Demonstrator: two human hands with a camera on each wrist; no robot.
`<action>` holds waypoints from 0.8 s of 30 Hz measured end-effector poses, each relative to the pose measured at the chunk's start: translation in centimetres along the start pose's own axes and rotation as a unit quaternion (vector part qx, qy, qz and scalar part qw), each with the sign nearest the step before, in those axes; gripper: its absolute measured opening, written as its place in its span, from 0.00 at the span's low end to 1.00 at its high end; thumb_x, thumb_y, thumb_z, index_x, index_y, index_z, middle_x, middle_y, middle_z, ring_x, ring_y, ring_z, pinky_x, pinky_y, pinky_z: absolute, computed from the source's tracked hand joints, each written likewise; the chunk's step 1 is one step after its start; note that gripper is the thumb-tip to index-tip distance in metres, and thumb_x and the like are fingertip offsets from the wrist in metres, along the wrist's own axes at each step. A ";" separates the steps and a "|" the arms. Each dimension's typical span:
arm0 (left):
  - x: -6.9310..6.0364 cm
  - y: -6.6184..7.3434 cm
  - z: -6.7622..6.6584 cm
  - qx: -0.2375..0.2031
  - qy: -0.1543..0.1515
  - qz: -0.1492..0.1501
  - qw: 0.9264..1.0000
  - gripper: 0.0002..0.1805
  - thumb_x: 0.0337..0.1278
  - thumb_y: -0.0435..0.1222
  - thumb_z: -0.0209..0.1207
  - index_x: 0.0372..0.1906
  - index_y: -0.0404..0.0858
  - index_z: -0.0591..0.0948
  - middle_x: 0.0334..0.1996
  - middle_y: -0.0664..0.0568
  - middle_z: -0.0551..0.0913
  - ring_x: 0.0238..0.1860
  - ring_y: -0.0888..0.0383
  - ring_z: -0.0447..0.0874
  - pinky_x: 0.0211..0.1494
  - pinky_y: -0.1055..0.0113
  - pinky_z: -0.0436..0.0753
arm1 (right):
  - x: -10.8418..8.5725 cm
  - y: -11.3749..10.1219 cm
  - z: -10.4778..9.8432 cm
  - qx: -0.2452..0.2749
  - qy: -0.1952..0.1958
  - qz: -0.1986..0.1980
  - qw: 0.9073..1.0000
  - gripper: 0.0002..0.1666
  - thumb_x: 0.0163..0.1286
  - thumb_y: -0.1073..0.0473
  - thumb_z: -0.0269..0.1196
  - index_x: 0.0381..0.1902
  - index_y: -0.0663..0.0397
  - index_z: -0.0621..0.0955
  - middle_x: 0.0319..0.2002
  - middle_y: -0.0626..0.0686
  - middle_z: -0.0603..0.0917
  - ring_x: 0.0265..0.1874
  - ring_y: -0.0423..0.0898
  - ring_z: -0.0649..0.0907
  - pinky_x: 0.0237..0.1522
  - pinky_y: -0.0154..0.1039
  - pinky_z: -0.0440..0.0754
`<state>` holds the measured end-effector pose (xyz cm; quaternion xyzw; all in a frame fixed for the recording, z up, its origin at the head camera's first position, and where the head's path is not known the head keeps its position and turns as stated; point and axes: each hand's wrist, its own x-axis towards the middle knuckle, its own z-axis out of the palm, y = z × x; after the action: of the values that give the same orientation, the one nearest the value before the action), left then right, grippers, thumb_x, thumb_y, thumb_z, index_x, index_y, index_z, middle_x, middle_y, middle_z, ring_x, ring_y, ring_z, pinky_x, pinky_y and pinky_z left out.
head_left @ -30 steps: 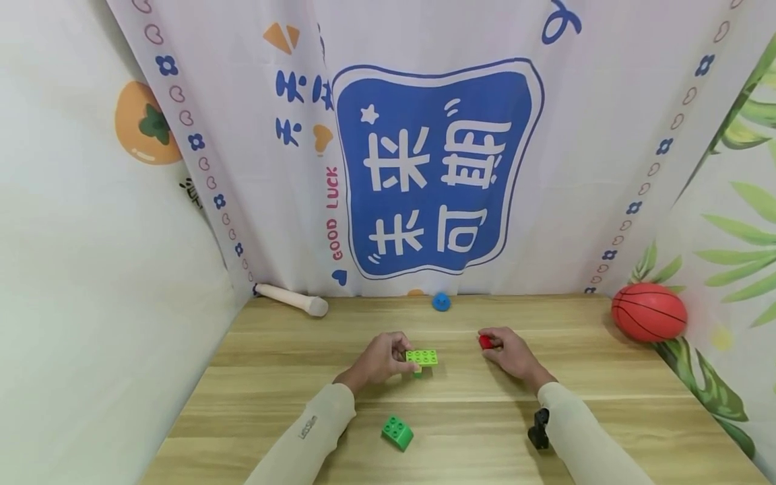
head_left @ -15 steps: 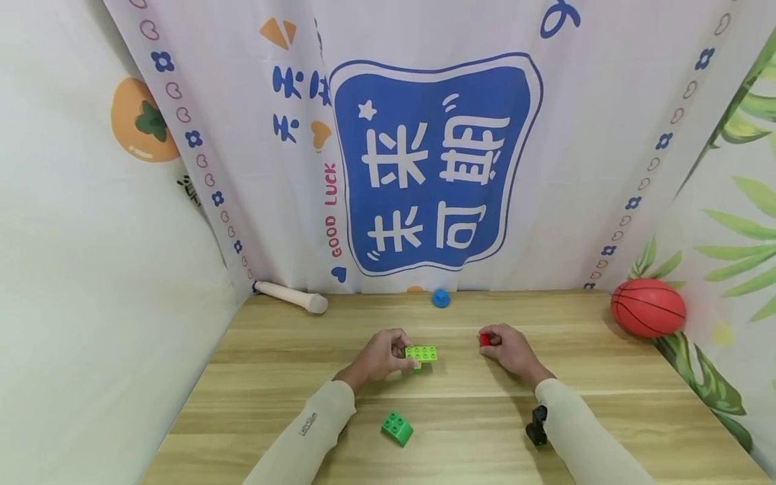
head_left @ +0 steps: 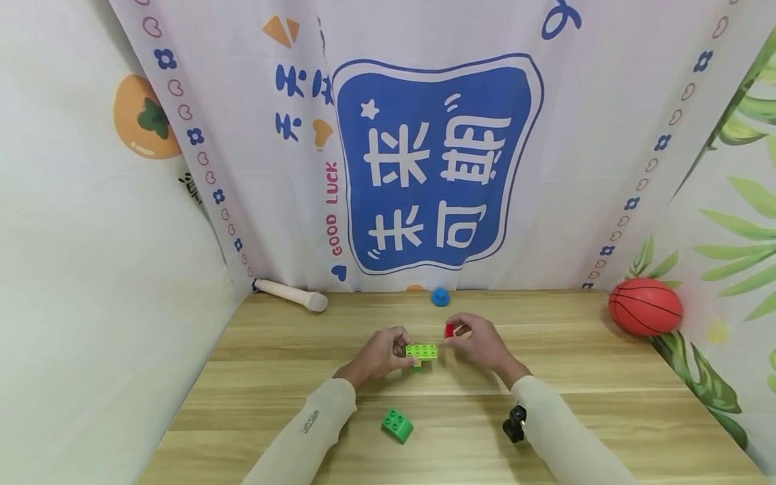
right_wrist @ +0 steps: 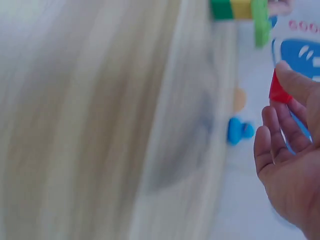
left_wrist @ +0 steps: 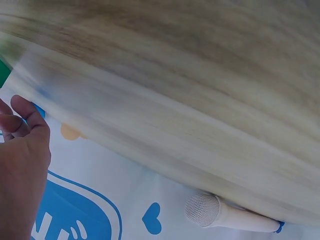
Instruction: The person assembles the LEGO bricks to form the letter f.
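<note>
Right-hand grip (head_left: 480, 342) pinching a red block (head_left: 449, 331) between thumb and fingers; left-hand grip (head_left: 377, 355) pinching a small stack. Uppermost in the stack is a lime-green block (head_left: 427, 351), studs upward; beneath it, as the right wrist view shows, come a yellow piece (right_wrist: 241, 9) and a green piece (right_wrist: 221, 9). Red block and stack are near one another but apart, both between the hands. A green studded block (head_left: 397, 426) lies on the surface (head_left: 461, 417) nearer the person, and a blue piece (head_left: 440, 297) rests near the far edge. The step in hand appears to be bringing the red block to the stack — not yet joined. The next move would probably call for a steady left-hand grip, the red block aligned over the studs — then even downward pressure.
</note>
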<state>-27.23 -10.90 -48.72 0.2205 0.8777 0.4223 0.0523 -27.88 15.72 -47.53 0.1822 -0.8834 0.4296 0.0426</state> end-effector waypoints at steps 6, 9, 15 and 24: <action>0.2 -0.1 -0.1 0.013 0.000 0.010 1.000 0.14 0.59 0.36 0.78 0.44 0.39 0.84 0.38 0.53 0.85 0.37 0.61 0.79 0.39 0.74 0.80 | 1.0 -2.6 1.8 0.006 -0.052 -0.062 0.997 0.19 0.67 0.60 0.77 0.53 0.60 0.88 0.49 0.55 0.92 0.46 0.51 0.88 0.46 0.41 0.87; 0.2 -0.2 0.0 0.022 -0.002 0.012 1.000 0.15 0.60 0.36 0.78 0.45 0.40 0.84 0.39 0.53 0.86 0.38 0.61 0.80 0.41 0.74 0.81 | 1.2 -3.2 2.5 -0.011 -0.071 -0.078 0.994 0.18 0.67 0.59 0.78 0.53 0.59 0.89 0.49 0.54 0.92 0.47 0.51 0.87 0.44 0.37 0.85; 0.3 -0.2 0.0 0.026 -0.006 0.016 1.000 0.15 0.60 0.36 0.78 0.46 0.38 0.83 0.40 0.52 0.86 0.38 0.61 0.79 0.41 0.73 0.82 | 1.2 -3.7 3.1 -0.021 -0.086 -0.075 0.993 0.16 0.65 0.62 0.78 0.50 0.56 0.90 0.48 0.52 0.92 0.47 0.50 0.88 0.50 0.46 0.89; 0.1 -0.4 0.0 0.017 0.000 0.024 1.000 0.14 0.60 0.37 0.78 0.44 0.38 0.83 0.38 0.52 0.86 0.37 0.61 0.79 0.40 0.75 0.81 | 1.1 -4.2 3.3 -0.002 -0.106 -0.052 0.993 0.15 0.65 0.64 0.78 0.49 0.57 0.90 0.48 0.54 0.92 0.47 0.48 0.91 0.51 0.41 0.91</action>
<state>-27.43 -11.07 -49.05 0.2420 0.8792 0.4086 0.0384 -27.18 10.47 -46.26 0.2726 -0.8731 0.4033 -0.0283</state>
